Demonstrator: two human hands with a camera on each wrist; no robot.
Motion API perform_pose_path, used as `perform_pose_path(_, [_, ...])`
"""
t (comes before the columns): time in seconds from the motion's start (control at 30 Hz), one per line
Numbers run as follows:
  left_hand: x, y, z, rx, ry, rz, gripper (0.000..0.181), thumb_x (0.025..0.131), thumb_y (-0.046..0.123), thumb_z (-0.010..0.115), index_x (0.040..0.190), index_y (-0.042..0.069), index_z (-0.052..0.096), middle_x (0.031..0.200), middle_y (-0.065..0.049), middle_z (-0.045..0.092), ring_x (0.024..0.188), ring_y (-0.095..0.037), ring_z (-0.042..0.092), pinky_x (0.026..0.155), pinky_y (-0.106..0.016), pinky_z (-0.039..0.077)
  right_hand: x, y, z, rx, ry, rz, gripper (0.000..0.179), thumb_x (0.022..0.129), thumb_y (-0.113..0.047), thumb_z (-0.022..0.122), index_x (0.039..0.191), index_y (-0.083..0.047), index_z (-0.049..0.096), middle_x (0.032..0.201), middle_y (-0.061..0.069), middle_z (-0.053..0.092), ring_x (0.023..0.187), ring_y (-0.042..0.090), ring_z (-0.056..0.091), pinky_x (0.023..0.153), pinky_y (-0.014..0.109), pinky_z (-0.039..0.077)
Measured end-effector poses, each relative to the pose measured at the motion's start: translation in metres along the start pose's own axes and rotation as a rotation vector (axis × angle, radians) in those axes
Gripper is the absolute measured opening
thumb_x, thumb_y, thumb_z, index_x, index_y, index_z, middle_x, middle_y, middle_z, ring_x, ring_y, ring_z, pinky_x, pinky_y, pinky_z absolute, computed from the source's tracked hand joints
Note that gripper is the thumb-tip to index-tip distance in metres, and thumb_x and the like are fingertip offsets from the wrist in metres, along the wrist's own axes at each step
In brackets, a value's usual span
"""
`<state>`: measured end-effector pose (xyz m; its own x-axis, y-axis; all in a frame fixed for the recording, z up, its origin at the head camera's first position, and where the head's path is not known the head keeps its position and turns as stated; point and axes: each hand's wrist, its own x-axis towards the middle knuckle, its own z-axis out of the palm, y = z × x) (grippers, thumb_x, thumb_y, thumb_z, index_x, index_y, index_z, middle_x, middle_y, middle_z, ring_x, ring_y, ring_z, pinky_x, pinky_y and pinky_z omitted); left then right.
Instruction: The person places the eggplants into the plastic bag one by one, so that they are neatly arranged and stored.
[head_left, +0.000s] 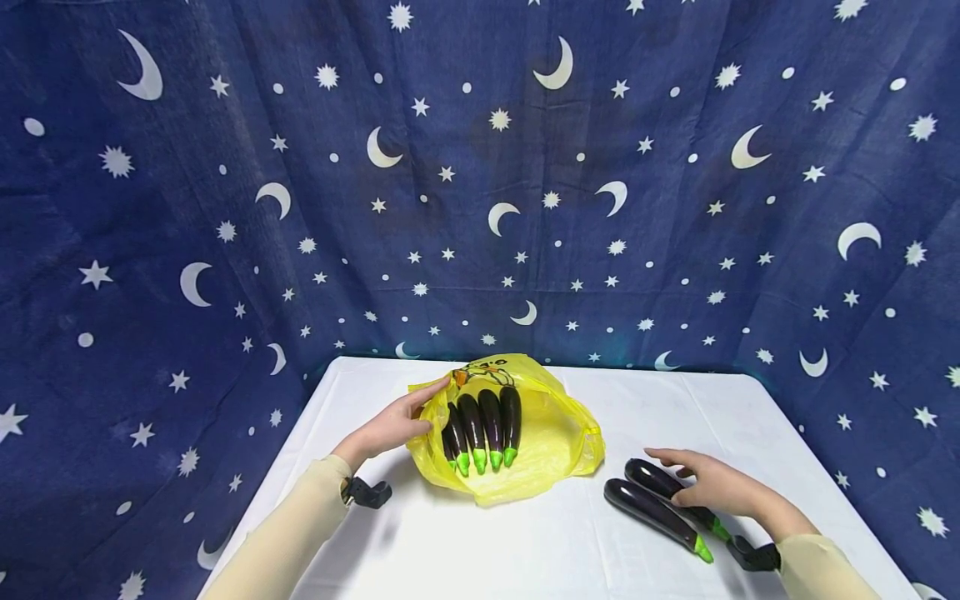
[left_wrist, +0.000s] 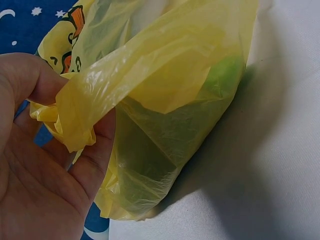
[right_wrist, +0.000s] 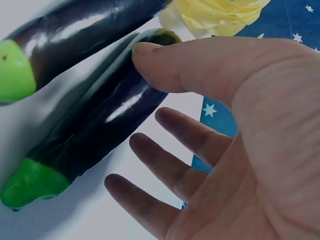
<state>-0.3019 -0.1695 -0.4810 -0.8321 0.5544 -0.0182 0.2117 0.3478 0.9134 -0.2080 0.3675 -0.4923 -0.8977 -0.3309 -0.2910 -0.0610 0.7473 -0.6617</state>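
A yellow plastic bag point(head_left: 547, 442) lies on the table with its mouth open toward me. Several dark eggplants point(head_left: 491, 421) with bright green stem ends rest side by side in its left part. My left hand point(head_left: 390, 427) pinches the bag's left rim; in the left wrist view, bunched film point(left_wrist: 75, 120) sits between thumb and fingers. On the right lie two more eggplants, a nearer one point(head_left: 648, 510) and a farther one point(head_left: 651, 476). Over the farther one is my right hand point(head_left: 716, 485), fingers spread and thumb close to its skin; contact is unclear.
A white cloth covers the table point(head_left: 517, 550). Behind and at both sides hangs a dark blue curtain point(head_left: 450, 217) with moons and stars. Each wrist wears a black camera mount, the left one point(head_left: 369, 493) low over the cloth.
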Motion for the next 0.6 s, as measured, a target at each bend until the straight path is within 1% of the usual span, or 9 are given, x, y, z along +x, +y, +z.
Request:
perform_pose_path(0.17, [0.0004, -0.0003, 0.0003, -0.003, 0.004, 0.007, 0.084, 0.091, -0.006, 0.057, 0.162, 0.03, 0.032, 0.168, 0.004, 0.023, 0.146, -0.019, 0.034, 0.105, -0.032, 0.042, -0.0003, 0.0018, 0.0023, 0.002, -0.001, 0.038, 0.079, 0.08, -0.003, 0.079, 0.152, -0.006, 0.048, 0.138, 0.026, 0.056, 0.122, 0.046, 0.056, 0.095, 0.062, 0.047])
perform_pose_path(0.27, [0.0003, 0.0004, 0.0007, -0.006, 0.006, 0.005, 0.083, 0.091, -0.006, 0.057, 0.162, 0.03, 0.032, 0.168, 0.004, 0.023, 0.145, -0.019, 0.035, 0.105, -0.033, 0.042, -0.0018, 0.0026, 0.003, 0.004, -0.003, 0.039, 0.079, 0.079, -0.001, 0.079, 0.152, -0.005, 0.048, 0.133, 0.024, 0.059, 0.116, 0.043, 0.059, 0.093, 0.062, 0.049])
perform_pose_path(0.43, [-0.0004, 0.0015, 0.0006, -0.009, 0.003, 0.011, 0.083, 0.09, -0.006, 0.057, 0.162, 0.028, 0.032, 0.168, 0.003, 0.023, 0.145, -0.02, 0.035, 0.106, -0.032, 0.042, -0.0052, 0.0049, 0.0037, 0.008, -0.01, 0.016, 0.077, 0.079, 0.002, 0.076, 0.151, -0.003, 0.048, 0.129, 0.024, 0.06, 0.111, 0.041, 0.061, 0.088, 0.058, 0.051])
perform_pose_path(0.6, [-0.0001, 0.0016, 0.0004, -0.002, 0.001, 0.003, 0.083, 0.091, -0.005, 0.058, 0.162, 0.029, 0.032, 0.168, 0.002, 0.023, 0.146, -0.019, 0.034, 0.105, -0.03, 0.041, -0.0055, 0.0094, 0.0045, 0.017, -0.011, 0.038, 0.077, 0.076, 0.004, 0.075, 0.149, -0.005, 0.051, 0.128, 0.023, 0.06, 0.111, 0.04, 0.06, 0.083, 0.053, 0.052])
